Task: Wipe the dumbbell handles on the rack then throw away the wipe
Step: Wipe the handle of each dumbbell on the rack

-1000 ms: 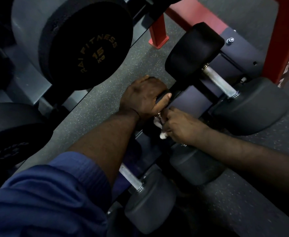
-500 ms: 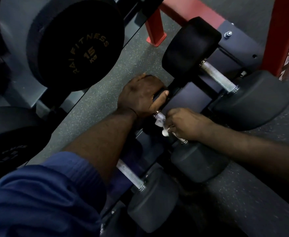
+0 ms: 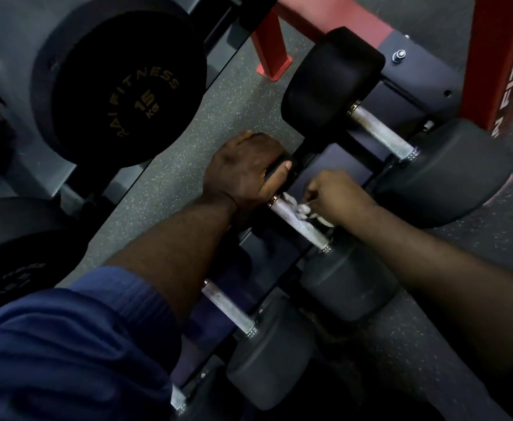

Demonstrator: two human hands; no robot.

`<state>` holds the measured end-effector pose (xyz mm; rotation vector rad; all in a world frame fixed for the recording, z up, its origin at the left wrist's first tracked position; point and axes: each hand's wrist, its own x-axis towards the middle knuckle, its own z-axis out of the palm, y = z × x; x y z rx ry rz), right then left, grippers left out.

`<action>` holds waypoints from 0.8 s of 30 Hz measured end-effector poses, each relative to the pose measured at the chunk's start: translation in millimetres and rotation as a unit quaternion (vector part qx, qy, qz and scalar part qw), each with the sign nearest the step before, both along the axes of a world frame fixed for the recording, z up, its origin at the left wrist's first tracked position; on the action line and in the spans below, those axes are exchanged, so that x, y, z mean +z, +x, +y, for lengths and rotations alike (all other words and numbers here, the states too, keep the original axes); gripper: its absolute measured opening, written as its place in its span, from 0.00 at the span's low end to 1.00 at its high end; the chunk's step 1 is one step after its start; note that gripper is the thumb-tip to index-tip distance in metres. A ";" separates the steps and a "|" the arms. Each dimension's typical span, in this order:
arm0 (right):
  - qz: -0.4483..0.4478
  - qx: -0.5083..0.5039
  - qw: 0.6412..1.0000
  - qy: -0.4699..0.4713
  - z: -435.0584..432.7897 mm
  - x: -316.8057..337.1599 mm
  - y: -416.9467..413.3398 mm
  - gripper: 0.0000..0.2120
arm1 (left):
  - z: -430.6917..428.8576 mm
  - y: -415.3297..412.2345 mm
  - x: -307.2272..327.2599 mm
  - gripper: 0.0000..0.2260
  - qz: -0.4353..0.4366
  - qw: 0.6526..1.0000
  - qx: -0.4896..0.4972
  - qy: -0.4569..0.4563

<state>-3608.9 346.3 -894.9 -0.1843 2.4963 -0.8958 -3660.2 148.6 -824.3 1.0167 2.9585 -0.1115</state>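
Left hand (image 3: 246,174) is gripping the far end of the middle dumbbell (image 3: 349,281) on the rack (image 3: 337,165). Right hand (image 3: 337,196) is pinching the white wipe (image 3: 301,208), pressing it on the handle (image 3: 305,230) between both hands.

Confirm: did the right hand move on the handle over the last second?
Yes. Against the dumbbell handle, the right hand with the wipe has slid right, away from the dumbbell end the left hand grips; bare handle it covered now shows.
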 end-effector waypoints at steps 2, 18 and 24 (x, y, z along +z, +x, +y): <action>-0.038 0.006 0.999 -0.013 -4.9 -3.2 -9.2 0.10 | 0.2 0.0 -0.1 0.18 0.001 1.000 0.002 -0.008; -0.078 0.225 0.950 0.204 1.7 6.1 -8.6 0.10 | 0.2 2.3 1.6 0.15 0.007 1.000 0.003 0.011; -0.070 0.213 0.955 0.193 -6.2 -8.8 3.1 0.13 | -0.2 1.9 -0.8 0.16 0.004 1.000 0.006 0.017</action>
